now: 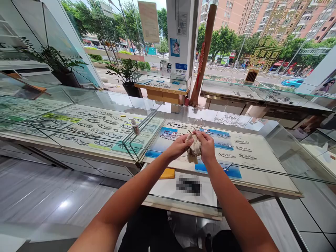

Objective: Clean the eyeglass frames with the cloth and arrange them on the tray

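My left hand (179, 147) pinches a crumpled beige cloth (194, 151) above the glass display counter. From the other side, my right hand (208, 146) closes on the same cloth, its fingertips meeting the left ones at the top. A thin, clear curved shape (201, 122) shows just above the fingers; whether it is a pair of glasses in my hands or one behind the glass, I cannot tell. Below my hands, a yellow case or pouch (167, 173) and a blurred-out dark object (188, 185) lie on a white pull-out shelf (160, 190).
A small white bottle (135, 126) stands on the glass top to the left. Rows of eyeglasses (105, 122) fill the display case (273, 168) under the glass. Further showcases (162, 87), potted plants (128, 78) and a leaning wooden post (203, 57) stand near the windows.
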Tool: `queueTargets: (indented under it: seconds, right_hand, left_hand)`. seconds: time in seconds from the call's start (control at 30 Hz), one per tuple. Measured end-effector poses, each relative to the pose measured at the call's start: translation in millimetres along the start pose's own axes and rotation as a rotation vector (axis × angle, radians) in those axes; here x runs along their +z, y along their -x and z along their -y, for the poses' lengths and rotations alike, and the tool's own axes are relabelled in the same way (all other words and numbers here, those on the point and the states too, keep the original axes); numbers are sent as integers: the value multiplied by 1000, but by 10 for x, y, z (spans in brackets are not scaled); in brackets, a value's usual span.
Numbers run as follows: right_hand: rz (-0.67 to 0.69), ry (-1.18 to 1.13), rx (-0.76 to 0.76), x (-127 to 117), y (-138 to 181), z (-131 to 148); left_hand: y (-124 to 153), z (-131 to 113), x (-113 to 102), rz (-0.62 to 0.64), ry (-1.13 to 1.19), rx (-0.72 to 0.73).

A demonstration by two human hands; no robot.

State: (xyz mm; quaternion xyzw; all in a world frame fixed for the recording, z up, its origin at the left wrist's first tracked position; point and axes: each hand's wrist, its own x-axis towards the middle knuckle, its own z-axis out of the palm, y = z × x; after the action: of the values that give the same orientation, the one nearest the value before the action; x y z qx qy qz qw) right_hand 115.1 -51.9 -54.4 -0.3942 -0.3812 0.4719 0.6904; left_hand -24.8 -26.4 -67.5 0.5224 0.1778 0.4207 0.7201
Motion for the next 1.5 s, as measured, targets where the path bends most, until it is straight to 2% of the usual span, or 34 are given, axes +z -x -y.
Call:
queueTargets:
  seconds: [0.07,0.23,0.33,0.43,0.6,0.7,0.8,1.0,1.17,1.27,1.5]
  right_hand:
    - [-1,-11,-4,9,3,5]
    - [81,86,-133,20,44,14]
    - [92,144,-197,14,56,16]
    - [72,140,-178,2,45,17]
    - [29,28,-90,-18,14,33]
    - [20,12,-71,-13,14,39]
    - [16,32,-67,6,27,34]
    - [66,76,-130,40,60,34]
    - [62,110,-190,48,74,35]
    - [31,101,-165,43,71,22]
    - [2,24,-84,33,60,10]
  left_hand:
    - [6,2,8,3,-25,-3]
    - [-33,43,13,-138,-54,52]
    - [-59,64,-10,-181,-42,76]
    - [-50,45,-42,-131,-13,45]
    - [32,-99,-55,88,12,-69]
    - [63,-152,-29,145,-7,-66]
    - [52,-112,-8,113,-18,-43]
    - [-43,52,-43,-47,-26,5]
    - [-81,65,-61,-133,-63,40]
    - [-61,37,-61,-105,-52,12]
    - [14,-33,-83,48,-24,-43]
